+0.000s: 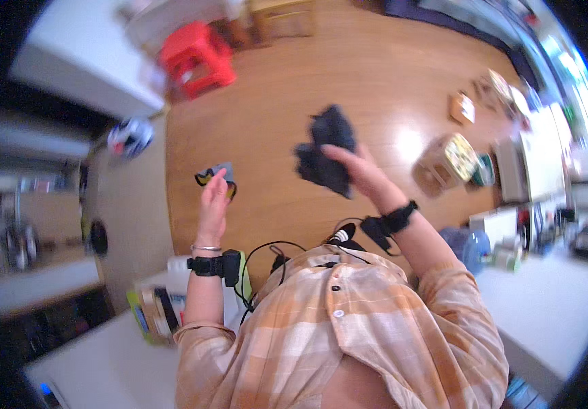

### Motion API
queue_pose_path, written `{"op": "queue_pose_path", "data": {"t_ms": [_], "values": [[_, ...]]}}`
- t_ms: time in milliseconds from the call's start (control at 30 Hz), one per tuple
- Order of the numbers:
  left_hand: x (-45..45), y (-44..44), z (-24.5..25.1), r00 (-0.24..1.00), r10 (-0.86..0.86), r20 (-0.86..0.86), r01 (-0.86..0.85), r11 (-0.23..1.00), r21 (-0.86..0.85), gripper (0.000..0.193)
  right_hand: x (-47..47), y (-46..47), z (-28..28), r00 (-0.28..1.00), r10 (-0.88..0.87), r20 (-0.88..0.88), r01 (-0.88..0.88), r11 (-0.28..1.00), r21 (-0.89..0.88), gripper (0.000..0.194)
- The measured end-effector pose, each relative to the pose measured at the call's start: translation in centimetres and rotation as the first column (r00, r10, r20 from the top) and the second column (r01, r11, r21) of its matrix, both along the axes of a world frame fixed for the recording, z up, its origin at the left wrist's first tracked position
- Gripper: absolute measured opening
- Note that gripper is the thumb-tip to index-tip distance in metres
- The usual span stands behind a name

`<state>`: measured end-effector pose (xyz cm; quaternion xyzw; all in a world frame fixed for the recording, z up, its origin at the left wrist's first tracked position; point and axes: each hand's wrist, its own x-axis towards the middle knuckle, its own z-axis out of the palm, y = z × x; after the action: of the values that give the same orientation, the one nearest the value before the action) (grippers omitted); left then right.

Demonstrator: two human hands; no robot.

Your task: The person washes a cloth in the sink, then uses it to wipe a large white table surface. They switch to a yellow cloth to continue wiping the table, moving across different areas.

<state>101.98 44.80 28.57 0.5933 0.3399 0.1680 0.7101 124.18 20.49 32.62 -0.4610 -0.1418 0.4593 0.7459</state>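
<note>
In my right hand [368,174] is a crumpled bundle of dark grey cloth [327,148], blurred by motion, with the thumb across its near face. The bundle is above the wooden floor [283,112]. To the left, my left hand [213,204] points away from me, seen edge-on with its fingers stretched out. Just behind its fingertips appears a small grey, black and yellow item [204,177], partly covered by the fingers; it looks apart from the hand. Both wrists carry black straps with small devices, and cables run from them to my waist.
A red plastic stool [199,59] stands at the far left. Rightward are a low stool with a patterned top [460,153] and a large blue water bottle [470,250]. White tabletops flank me on the left [115,363] and right [544,301]; books [158,312] are on the left one.
</note>
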Motion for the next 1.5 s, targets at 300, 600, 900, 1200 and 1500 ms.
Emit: {"op": "queue_pose_path", "data": {"t_ms": [300,600,900,1200,1500], "values": [[26.7,-12.6,0.7,0.859,-0.453,0.237,0.502,0.656,-0.565,0.079,8.8,-2.3,-1.6,0.769,-0.120,-0.629,0.266,0.953,0.144,0.051],[47.6,-17.7,-2.7,0.767,-0.604,0.214,0.620,0.615,-0.488,0.036,25.9,-5.6,-5.4,0.787,-0.592,-0.174,0.547,0.800,-0.248,0.056],[68.0,-15.2,0.8,0.578,-0.765,0.284,0.816,0.542,-0.200,0.040,44.2,-7.7,-7.2,0.564,-0.825,0.018,0.794,0.537,-0.285,0.047],[85.1,-23.3,0.4,0.300,-0.944,-0.139,0.796,0.167,0.582,0.043,61.2,-10.5,-9.1,0.664,-0.365,0.653,0.735,0.480,-0.479,0.042],[108.5,-28.4,-0.5,0.468,-0.878,-0.105,0.855,0.419,0.306,0.025,81.7,-16.6,-5.3,0.645,0.176,0.744,0.639,0.410,-0.651,0.040]]}}
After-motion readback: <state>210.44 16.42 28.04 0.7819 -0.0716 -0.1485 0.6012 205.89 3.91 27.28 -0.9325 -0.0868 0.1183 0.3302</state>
